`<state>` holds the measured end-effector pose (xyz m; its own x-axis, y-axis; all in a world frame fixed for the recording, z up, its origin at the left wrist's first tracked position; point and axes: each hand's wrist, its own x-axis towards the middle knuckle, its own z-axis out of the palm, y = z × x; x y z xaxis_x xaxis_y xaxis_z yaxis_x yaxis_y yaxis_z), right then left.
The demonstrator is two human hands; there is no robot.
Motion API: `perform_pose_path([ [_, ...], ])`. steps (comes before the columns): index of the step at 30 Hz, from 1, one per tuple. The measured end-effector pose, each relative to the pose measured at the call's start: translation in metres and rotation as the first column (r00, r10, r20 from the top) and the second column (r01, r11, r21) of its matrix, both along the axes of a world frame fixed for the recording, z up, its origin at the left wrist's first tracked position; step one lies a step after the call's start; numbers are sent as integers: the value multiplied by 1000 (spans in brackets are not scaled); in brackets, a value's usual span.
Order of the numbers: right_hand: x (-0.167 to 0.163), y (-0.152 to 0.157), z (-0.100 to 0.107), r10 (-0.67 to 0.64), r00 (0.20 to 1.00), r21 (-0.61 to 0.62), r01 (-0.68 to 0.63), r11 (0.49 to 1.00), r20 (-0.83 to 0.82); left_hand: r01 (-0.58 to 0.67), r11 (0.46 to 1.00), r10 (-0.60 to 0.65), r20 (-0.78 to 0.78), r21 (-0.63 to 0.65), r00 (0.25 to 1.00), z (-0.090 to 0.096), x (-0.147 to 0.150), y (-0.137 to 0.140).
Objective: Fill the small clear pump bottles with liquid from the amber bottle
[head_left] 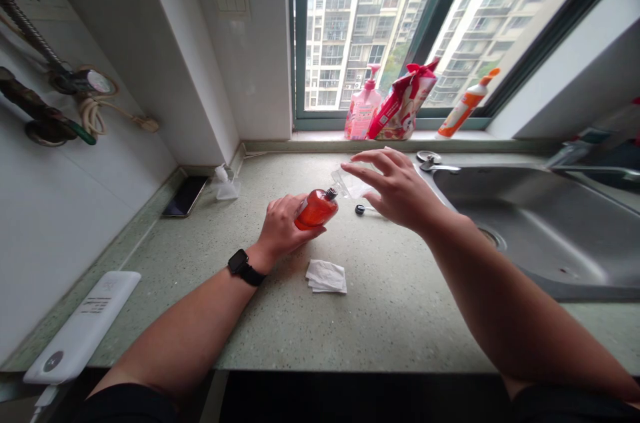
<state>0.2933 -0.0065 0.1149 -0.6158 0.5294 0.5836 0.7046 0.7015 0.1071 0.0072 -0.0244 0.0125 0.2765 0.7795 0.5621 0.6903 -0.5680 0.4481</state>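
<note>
My left hand is wrapped round a bottle of orange-red liquid, which is tilted to the right. The black mouth of this bottle is uncapped. My right hand grips a clear plastic bottle between thumb and fingers, lying nearly on its side. The clear bottle's neck is close to the black mouth; I cannot tell whether they touch. Below the right hand, a black pump top with a pale tube lies on the counter. Folded white tissue lies nearer to me.
A small clear bottle and a phone are at the back left. A white power bank lies front left. The steel sink is on the right. A pink pump bottle, red bag and orange bottle stand on the sill.
</note>
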Motion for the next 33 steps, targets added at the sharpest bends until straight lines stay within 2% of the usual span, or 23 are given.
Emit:
perform_pose_path([
  [33,-14,-2,21,13,990,83,-25,996,143,12,1000,-14,69,28,998,-9,-2,7],
])
